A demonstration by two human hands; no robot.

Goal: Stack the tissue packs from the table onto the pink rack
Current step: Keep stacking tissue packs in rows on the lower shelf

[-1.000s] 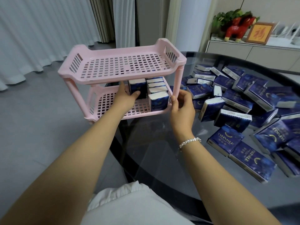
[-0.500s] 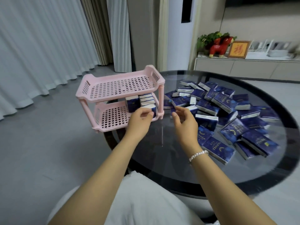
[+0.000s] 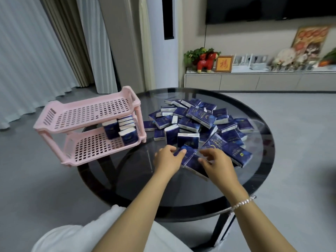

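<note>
Reading "TWINKLE" (gold) on tissue packs

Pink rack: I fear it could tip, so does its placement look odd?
Yes. The pink rack sits at the glass table edge, its left end apparently overhanging the floor, with tissue packs only on its lower shelf's right.

On the worktop we find the rack at the left edge, partly overhanging it, with a few tissue packs standing at the right end of its lower shelf and nothing on the upper one. To the right of the rack lies the heap of packs, spread over the middle and far side. At the heap's near edge our left hand and right hand sit side by side on the nearest pack. Behind the worktop runs a low cabinet.
</note>
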